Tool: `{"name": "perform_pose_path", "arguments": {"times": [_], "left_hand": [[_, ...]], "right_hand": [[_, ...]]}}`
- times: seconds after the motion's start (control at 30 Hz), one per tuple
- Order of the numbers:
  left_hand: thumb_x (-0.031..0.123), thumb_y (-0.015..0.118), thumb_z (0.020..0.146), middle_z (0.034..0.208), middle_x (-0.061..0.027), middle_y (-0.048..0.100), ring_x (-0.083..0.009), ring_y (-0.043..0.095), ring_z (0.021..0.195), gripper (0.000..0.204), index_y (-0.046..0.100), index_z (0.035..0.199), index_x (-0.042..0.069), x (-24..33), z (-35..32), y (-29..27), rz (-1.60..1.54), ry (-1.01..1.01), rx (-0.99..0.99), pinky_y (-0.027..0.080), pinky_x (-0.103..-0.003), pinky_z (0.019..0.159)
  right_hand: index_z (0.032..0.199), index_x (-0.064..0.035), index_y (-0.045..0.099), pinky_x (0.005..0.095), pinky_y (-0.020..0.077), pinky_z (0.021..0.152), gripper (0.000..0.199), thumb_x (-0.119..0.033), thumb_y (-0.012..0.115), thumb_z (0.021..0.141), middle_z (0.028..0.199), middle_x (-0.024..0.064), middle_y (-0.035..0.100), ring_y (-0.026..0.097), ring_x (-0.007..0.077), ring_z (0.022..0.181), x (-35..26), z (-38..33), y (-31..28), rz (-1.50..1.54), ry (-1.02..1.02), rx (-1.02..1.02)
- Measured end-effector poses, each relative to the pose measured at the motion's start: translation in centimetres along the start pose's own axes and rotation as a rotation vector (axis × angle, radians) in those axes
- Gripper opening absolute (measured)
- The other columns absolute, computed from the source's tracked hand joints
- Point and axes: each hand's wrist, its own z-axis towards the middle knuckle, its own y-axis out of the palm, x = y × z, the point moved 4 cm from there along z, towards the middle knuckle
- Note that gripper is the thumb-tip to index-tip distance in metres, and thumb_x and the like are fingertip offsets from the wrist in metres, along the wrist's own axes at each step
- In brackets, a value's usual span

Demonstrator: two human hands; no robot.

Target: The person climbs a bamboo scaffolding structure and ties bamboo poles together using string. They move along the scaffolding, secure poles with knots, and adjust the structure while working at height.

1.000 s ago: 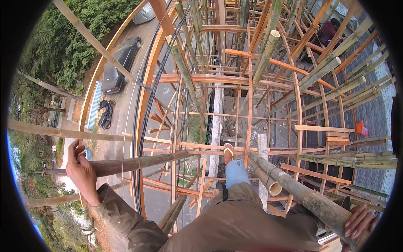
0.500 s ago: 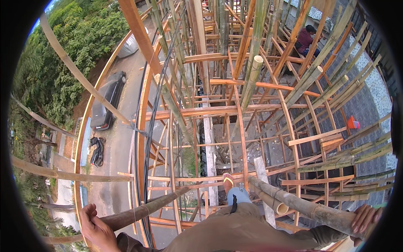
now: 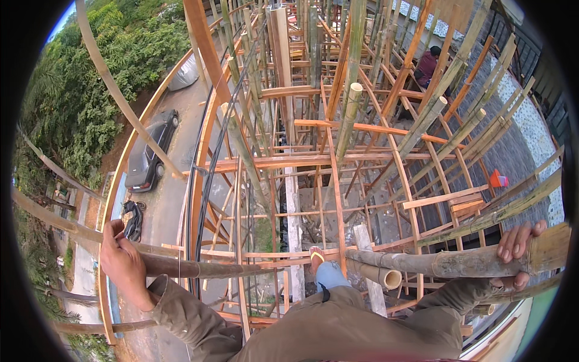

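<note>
My left hand [image 3: 125,262] is closed around the outer part of a dark, weathered bamboo pole [image 3: 199,269] on the left; its fingertips are partly hidden. On the right, my right hand [image 3: 515,253] grips a thick grey-brown bamboo pole [image 3: 446,262], fingers over its top and part of the hand showing beneath. Both poles slope in toward my body at about waist height. A shorter cut bamboo pole [image 3: 377,273] lies just under the right one, its hollow end facing me. My foot in a sandal [image 3: 316,256] rests at a reddish timber crosspiece [image 3: 289,263].
Timber beams [image 3: 271,161] and upright bamboo poles [image 3: 350,114] form an open lattice ahead, with ground far below. Black cables [image 3: 205,193] run along the left side. Beyond lie a road with a dark car [image 3: 151,154] and motorcycle [image 3: 132,220]. Another person [image 3: 427,66] sits at far right.
Both hands appear higher in view, still on their poles. The left forearm and sleeve now show more. My view has shifted slightly, and the scaffold sits a little farther left.
</note>
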Motion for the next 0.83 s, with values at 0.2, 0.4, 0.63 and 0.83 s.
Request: {"name": "perform_pose_path", "arguments": {"times": [0.2, 0.4, 0.63, 0.83], "left_hand": [[0.000, 0.050, 0.088, 0.103, -0.0161, 0.072, -0.0372, 0.069, 0.096, 0.027, 0.065, 0.109, 0.008, -0.6, 0.2, -0.1, 0.054, 0.034, -0.006, 0.052, -0.047, 0.080], [0.003, 0.050, 0.088, 0.106, -0.0130, 0.073, -0.0364, 0.069, 0.099, 0.029, 0.064, 0.112, 0.009, -0.7, 0.0, 0.2, 0.036, -0.010, -0.049, 0.051, -0.047, 0.082], [0.002, 0.048, 0.089, 0.107, -0.0128, 0.073, -0.0356, 0.069, 0.101, 0.030, 0.064, 0.112, 0.009, -0.8, 0.1, 0.6, 0.075, 0.000, -0.032, 0.052, -0.047, 0.082], [0.000, 0.047, 0.090, 0.105, -0.0139, 0.073, -0.0349, 0.069, 0.100, 0.028, 0.064, 0.111, 0.007, -1.9, 0.3, 1.2, 0.079, 0.009, -0.043, 0.052, -0.046, 0.084]], "right_hand": [[0.141, 0.0063, 0.034, 0.0291, 0.0544, 0.073, 0.102, -0.034, 0.093, 0.069, 0.096, 0.0119, 0.058, 0.062, 0.0220, 0.081, 1.1, 1.0, 3.0, 0.072, -0.057, 0.156], [0.141, 0.0043, 0.041, 0.0364, 0.0503, 0.100, 0.071, -0.033, 0.073, 0.090, 0.131, 0.0198, 0.056, 0.062, 0.0318, 0.112, 0.6, -5.5, -5.0, -0.088, -0.088, 0.577], [0.110, 0.0026, 0.060, 0.0256, 0.0482, 0.066, 0.024, -0.020, 0.055, 0.104, 0.091, 0.0048, 0.061, 0.057, 0.0093, 0.071, 12.0, -37.3, -14.3, -0.874, 0.517, 1.135], [0.123, 0.0056, 0.058, 0.0323, 0.0540, 0.067, 0.034, -0.013, 0.065, 0.096, 0.091, 0.0127, 0.069, 0.065, 0.0149, 0.076, 18.1, -64.8, 0.7, -0.871, 1.793, 0.097]]}}
